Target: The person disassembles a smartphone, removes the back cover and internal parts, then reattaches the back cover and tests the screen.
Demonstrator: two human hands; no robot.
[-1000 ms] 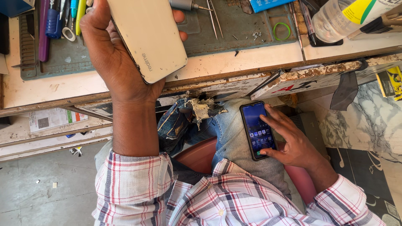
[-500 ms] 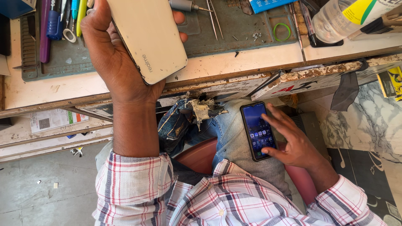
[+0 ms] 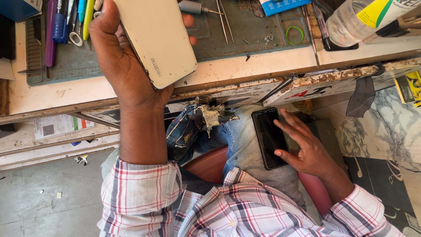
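Left hand (image 3: 120,66) wraps its grip around a cream phone (image 3: 155,37), back up, over the counter (image 3: 245,70). Right hand (image 3: 307,147) lies open, touching a dark phone (image 3: 268,137) resting on the thigh. I judge both light, slick, fragile; hold the edges.

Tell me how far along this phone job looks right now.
Done: tools are laid out, with tweezers and a screwdriver on the green mat. In hand: the left hand holds a cream phone back side up over the bench; the right hand rests on a dark-screened black phone on the lap. Left: the cream phone's back looks closed, so no opening shows yet.
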